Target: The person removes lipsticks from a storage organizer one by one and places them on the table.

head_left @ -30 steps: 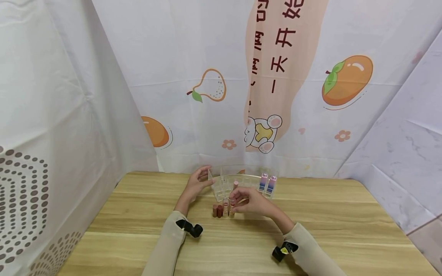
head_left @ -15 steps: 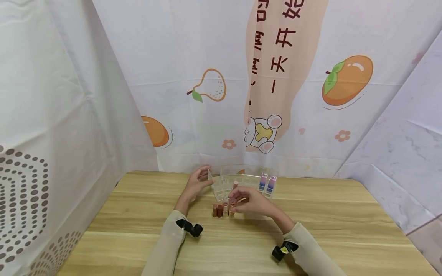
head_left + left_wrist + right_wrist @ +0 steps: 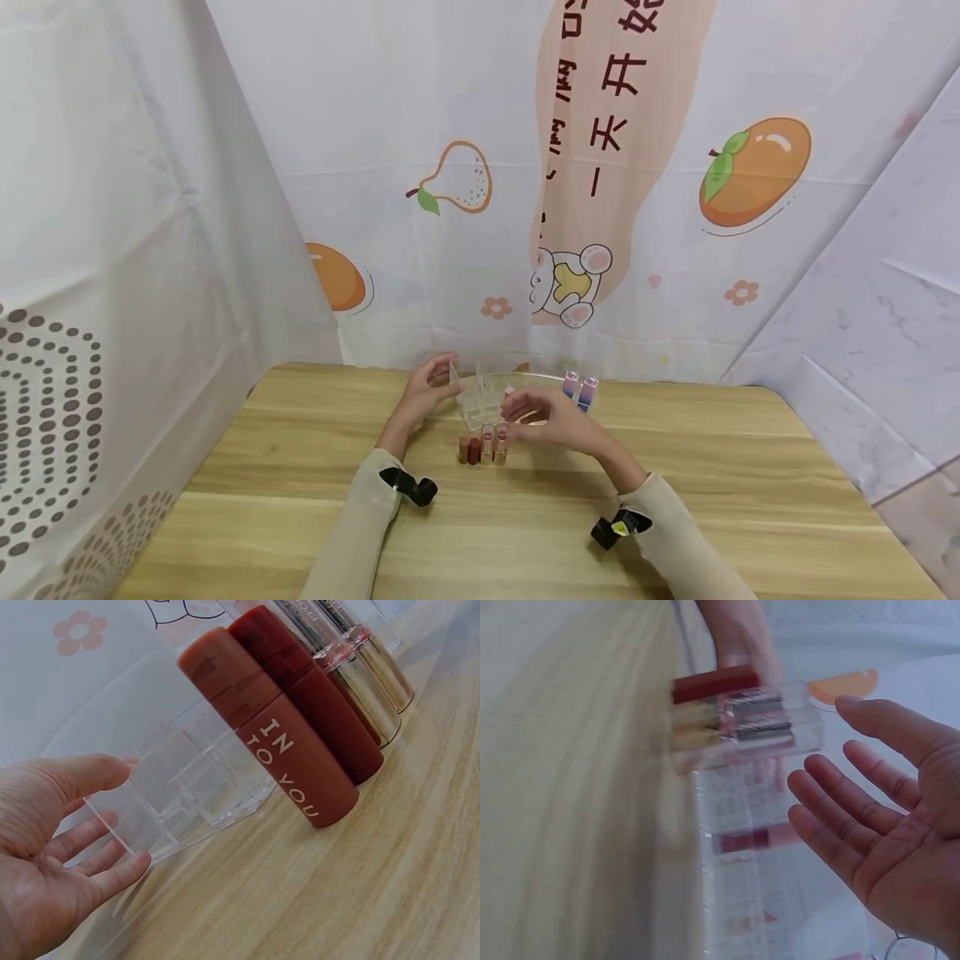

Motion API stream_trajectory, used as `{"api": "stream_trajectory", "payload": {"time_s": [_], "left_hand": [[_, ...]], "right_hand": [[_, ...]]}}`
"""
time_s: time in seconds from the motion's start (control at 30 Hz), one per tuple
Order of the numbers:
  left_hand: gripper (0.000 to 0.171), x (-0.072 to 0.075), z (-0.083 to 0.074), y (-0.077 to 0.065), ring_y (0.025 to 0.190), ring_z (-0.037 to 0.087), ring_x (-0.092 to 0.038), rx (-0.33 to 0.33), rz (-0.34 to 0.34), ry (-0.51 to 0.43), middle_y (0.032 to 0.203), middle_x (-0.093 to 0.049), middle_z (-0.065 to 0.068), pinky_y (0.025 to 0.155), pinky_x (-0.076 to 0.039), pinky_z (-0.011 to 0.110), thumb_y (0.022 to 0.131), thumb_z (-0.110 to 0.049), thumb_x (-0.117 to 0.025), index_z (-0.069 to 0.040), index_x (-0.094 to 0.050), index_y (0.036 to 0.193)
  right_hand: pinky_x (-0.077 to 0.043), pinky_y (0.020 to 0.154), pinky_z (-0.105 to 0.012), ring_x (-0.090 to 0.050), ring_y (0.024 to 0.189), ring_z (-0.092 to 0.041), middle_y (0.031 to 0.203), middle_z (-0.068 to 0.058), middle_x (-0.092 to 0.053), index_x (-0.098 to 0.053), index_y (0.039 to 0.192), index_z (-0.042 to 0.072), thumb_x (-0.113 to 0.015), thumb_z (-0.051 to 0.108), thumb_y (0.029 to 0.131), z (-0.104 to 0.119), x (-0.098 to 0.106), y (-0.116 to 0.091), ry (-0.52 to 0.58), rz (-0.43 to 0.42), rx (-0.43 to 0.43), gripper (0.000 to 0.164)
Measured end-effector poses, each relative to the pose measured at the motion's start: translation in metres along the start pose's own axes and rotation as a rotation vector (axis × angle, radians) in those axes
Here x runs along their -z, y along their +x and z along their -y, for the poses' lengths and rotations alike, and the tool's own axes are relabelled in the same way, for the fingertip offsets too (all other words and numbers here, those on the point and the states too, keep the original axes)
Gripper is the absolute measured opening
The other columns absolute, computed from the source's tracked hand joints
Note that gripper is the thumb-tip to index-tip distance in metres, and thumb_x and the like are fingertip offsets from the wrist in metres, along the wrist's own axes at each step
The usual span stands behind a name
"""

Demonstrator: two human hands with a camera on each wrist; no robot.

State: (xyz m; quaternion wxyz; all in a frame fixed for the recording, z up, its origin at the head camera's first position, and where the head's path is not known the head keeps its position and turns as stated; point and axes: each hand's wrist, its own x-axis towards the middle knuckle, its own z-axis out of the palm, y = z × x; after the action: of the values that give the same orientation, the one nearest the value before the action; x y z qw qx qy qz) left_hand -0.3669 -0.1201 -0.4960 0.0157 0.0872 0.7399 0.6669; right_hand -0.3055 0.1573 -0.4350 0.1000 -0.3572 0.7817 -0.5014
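Observation:
My left hand [image 3: 418, 400] holds the left end of a clear acrylic lipstick organizer [image 3: 176, 787], thumb and fingers about its end wall. In front stand a brown lip tube [image 3: 289, 750] lettered "IN TO YOU", a dark red one [image 3: 330, 720] and two gold lipsticks [image 3: 494, 447] with clear caps, side by side on the table. My right hand [image 3: 555, 421] hovers just right of the gold lipsticks; in the right wrist view its fingers spread apart with nothing between them. A pink-topped tube [image 3: 509, 391] in the organizer shows partly behind it.
Two pink-and-blue lipsticks [image 3: 580, 392] stand in the organizer's right compartments. The wooden table [image 3: 480, 533] ends at a white printed curtain [image 3: 420, 275] close behind the organizer. White sheets also hang at the left and right.
My right hand has let go of the rightmost gold lipstick and moved slightly up and away from it. The left hand stays on the organizer. The head view has tilted slightly.

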Motion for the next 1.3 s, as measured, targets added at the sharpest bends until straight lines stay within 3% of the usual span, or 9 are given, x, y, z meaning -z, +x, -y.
{"api": "stream_trajectory", "payload": {"time_s": [0.1, 0.23, 0.37, 0.53, 0.7, 0.9, 1.07, 1.3], "left_hand": [[0.063, 0.002, -0.002, 0.002, 0.142, 0.040, -0.046, -0.008, 0.011, 0.001, 0.150, -0.051, 0.020, 0.113, -0.043, 0.054, 0.091, -0.008, -0.076, -0.010, -0.050, 0.149], [0.064, 0.003, -0.005, 0.004, 0.144, 0.041, -0.044, -0.006, 0.026, 0.003, 0.152, -0.048, 0.022, 0.114, -0.043, 0.054, 0.092, -0.006, -0.074, -0.008, -0.048, 0.151], [0.065, 0.003, -0.006, 0.007, 0.145, 0.043, -0.042, 0.007, 0.038, 0.007, 0.153, -0.046, 0.024, 0.113, -0.043, 0.055, 0.093, -0.002, -0.072, -0.005, -0.045, 0.152], [0.065, 0.003, -0.006, 0.008, 0.145, 0.044, -0.041, 0.016, 0.048, 0.001, 0.153, -0.046, 0.025, 0.112, -0.045, 0.055, 0.092, 0.000, -0.072, -0.003, -0.044, 0.152], [0.064, 0.003, -0.002, 0.006, 0.145, 0.042, -0.042, 0.007, 0.030, 0.001, 0.153, -0.047, 0.022, 0.111, -0.046, 0.053, 0.093, -0.003, -0.073, -0.007, -0.047, 0.151], [0.063, 0.003, 0.001, 0.003, 0.143, 0.041, -0.044, -0.005, 0.016, -0.006, 0.152, -0.049, 0.022, 0.112, -0.045, 0.052, 0.092, -0.006, -0.074, -0.009, -0.049, 0.150], [0.063, 0.001, 0.001, 0.002, 0.143, 0.038, -0.046, 0.009, 0.014, -0.009, 0.151, -0.051, 0.020, 0.113, -0.045, 0.051, 0.091, -0.007, -0.076, -0.011, -0.050, 0.149], [0.063, 0.001, -0.002, 0.001, 0.141, 0.039, -0.047, 0.005, 0.006, -0.013, 0.149, -0.052, 0.021, 0.112, -0.045, 0.051, 0.091, -0.008, -0.076, -0.010, -0.051, 0.148]], "right_hand": [[-0.058, 0.093, -0.040, -0.066, 0.111, -0.047, 0.119, -0.026, -0.069, -0.066, 0.122, -0.003, -0.075, 0.005, 0.091, 0.002, 0.009, 0.002, 0.018, -0.029, 0.016, 0.033], [-0.059, 0.091, -0.032, -0.067, 0.110, -0.043, 0.119, -0.029, -0.068, -0.066, 0.122, -0.003, -0.074, 0.003, 0.091, 0.005, 0.020, 0.009, 0.018, -0.075, 0.007, 0.032], [-0.059, 0.089, -0.029, -0.069, 0.110, -0.036, 0.118, -0.027, -0.068, -0.066, 0.120, -0.003, -0.075, 0.004, 0.091, 0.006, 0.029, 0.021, 0.016, -0.107, -0.015, 0.031], [-0.059, 0.087, -0.027, -0.067, 0.111, -0.042, 0.116, -0.020, -0.070, -0.065, 0.120, -0.005, -0.077, 0.005, 0.090, 0.002, 0.033, 0.030, 0.035, -0.149, -0.034, 0.034], [-0.059, 0.089, -0.030, -0.066, 0.113, -0.046, 0.116, -0.020, -0.070, -0.064, 0.121, -0.007, -0.077, 0.005, 0.090, -0.008, 0.031, 0.034, 0.022, -0.175, -0.029, 0.036], [-0.059, 0.093, -0.042, -0.069, 0.108, -0.040, 0.118, -0.030, -0.068, -0.064, 0.122, -0.008, -0.078, 0.005, 0.089, -0.020, 0.025, 0.033, -0.012, -0.186, -0.052, 0.038], [-0.059, 0.092, -0.037, -0.070, 0.107, -0.035, 0.116, -0.027, -0.070, -0.067, 0.119, -0.004, -0.078, 0.006, 0.089, -0.024, 0.021, 0.031, -0.035, -0.197, -0.079, 0.034], [-0.059, 0.092, -0.042, -0.069, 0.105, -0.042, 0.114, -0.029, -0.069, -0.064, 0.120, -0.012, -0.076, 0.001, 0.089, -0.023, 0.021, 0.030, -0.042, -0.183, -0.057, 0.037]]}}
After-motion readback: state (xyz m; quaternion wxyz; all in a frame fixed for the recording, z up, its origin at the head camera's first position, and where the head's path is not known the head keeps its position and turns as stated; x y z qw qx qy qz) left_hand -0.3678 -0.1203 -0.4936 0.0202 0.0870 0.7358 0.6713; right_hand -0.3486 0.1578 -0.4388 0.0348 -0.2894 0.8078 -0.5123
